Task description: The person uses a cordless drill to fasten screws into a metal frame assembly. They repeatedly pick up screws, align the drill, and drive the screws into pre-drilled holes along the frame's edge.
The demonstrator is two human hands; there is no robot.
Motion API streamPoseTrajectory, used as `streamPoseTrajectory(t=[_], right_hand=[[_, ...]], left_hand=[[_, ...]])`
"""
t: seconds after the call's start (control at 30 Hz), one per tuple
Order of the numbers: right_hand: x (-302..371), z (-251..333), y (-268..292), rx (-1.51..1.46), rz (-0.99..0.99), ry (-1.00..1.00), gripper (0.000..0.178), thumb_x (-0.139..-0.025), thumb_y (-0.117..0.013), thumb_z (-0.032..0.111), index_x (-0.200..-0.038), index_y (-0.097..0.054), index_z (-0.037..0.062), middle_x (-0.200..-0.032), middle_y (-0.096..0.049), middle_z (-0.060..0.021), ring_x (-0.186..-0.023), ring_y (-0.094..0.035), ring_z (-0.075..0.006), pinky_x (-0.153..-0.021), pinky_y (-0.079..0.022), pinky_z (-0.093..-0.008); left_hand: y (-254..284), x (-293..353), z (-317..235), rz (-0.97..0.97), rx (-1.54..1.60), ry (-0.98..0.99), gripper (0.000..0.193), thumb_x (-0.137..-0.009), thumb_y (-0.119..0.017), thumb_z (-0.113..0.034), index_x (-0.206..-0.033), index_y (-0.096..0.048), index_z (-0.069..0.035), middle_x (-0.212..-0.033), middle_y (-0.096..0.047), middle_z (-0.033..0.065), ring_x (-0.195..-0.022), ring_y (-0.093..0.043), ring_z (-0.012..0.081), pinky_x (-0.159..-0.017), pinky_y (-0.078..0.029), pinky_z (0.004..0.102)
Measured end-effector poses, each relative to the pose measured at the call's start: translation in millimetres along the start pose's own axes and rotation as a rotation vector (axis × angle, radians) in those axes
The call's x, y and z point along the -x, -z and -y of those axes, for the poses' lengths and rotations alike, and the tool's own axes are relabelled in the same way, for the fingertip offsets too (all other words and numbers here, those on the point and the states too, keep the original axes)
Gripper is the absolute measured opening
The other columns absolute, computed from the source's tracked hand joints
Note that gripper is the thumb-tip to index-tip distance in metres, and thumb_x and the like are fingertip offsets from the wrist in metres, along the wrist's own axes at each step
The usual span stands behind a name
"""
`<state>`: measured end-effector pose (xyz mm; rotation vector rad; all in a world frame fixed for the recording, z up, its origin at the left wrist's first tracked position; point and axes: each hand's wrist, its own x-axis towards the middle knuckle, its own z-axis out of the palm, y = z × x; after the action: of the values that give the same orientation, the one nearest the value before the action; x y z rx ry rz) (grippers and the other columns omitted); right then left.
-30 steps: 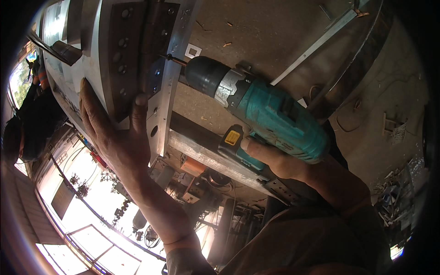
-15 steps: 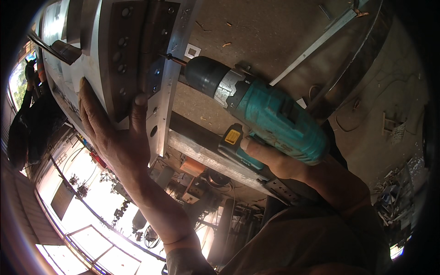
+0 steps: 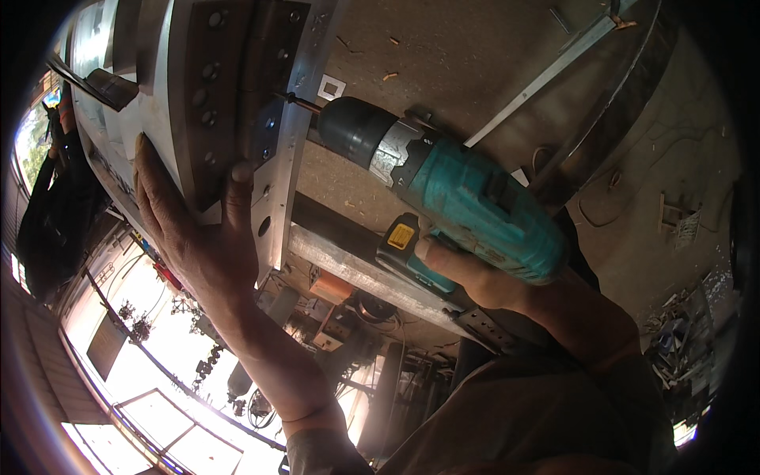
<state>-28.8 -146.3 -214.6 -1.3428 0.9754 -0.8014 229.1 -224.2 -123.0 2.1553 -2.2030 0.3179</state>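
Note:
My right hand (image 3: 483, 277) is wrapped around the handle of a teal and black cordless drill (image 3: 483, 198), which lies tilted with its chuck toward the upper left. The drill's slim bit (image 3: 305, 103) reaches the edge of a dark hinge (image 3: 207, 87) with a row of screw holes. The hinge sits against a pale metal frame (image 3: 158, 103). My left hand (image 3: 210, 245) rests on the frame at the hinge's lower end, fingers stretched out and thumb spread apart along the hinge. Whether the bit's tip sits on a screw is too small to tell.
A metal beam (image 3: 356, 273) runs below the drill. A thin metal bar (image 3: 546, 87) and a curved dark metal band (image 3: 617, 103) are at the upper right. Scraps (image 3: 685, 324) lie piled at the right. A person in dark clothes (image 3: 59, 214) is at the far left.
The person at the far left has shifted slightly. My hands, the drill and the hinge hold nearly the same places.

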Motion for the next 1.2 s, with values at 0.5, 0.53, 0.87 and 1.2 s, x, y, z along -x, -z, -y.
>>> streamPoseTrajectory(t=[0.5, 0.53, 0.87, 1.2], right_hand=[[-1.2, 0.9, 0.4, 0.043, -0.034, 0.051, 0.008, -0.091, -0.07, 0.016, -0.095, -0.076, 0.0108, -0.11, -0.066, -0.0048, -0.102, -0.064, -0.0184, -0.086, -0.056, -0.0345], [-1.4, 1.1, 0.9, 0.076, -0.036, 0.082, 0.008, -0.091, -0.071, 0.015, -0.095, -0.076, 0.0105, -0.11, -0.066, -0.005, -0.102, -0.064, -0.0184, -0.085, -0.056, -0.0343], [-1.7, 0.5, -1.7, 0.027, -0.066, 0.057, 0.014, -0.089, -0.073, 0.015, -0.101, -0.074, 0.0092, -0.108, -0.066, -0.0061, -0.097, -0.065, -0.0195, -0.08, -0.057, -0.0349], [0.6, -0.1, -5.1, -0.077, -0.047, -0.042, 0.009, -0.087, -0.073, 0.013, -0.095, -0.076, 0.0089, -0.106, -0.067, -0.0058, -0.098, -0.065, -0.0205, -0.082, -0.056, -0.0346]], left_hand=[[-0.7, 0.1, -0.2, -0.006, 0.002, 0.007, 0.095, -0.081, -0.081, -0.052, -0.156, -0.039, -0.012, -0.152, -0.045, 0.0208, -0.142, -0.043, 0.0414, -0.112, -0.041, 0.0539], [-0.4, 0.3, -0.3, -0.003, 0.009, 0.012, 0.095, -0.081, -0.081, -0.051, -0.156, -0.039, -0.012, -0.152, -0.045, 0.0207, -0.142, -0.043, 0.0413, -0.112, -0.041, 0.0538], [-0.7, 0.1, -1.4, -0.007, 0.017, 0.006, 0.094, -0.081, -0.081, -0.052, -0.156, -0.04, -0.012, -0.152, -0.046, 0.0207, -0.141, -0.044, 0.0416, -0.112, -0.041, 0.0539], [-0.6, 0.9, 0.0, 0.003, -0.006, 0.021, 0.095, -0.081, -0.079, -0.056, -0.156, -0.039, -0.013, -0.152, -0.046, 0.0206, -0.141, -0.043, 0.0412, -0.112, -0.041, 0.0546]])
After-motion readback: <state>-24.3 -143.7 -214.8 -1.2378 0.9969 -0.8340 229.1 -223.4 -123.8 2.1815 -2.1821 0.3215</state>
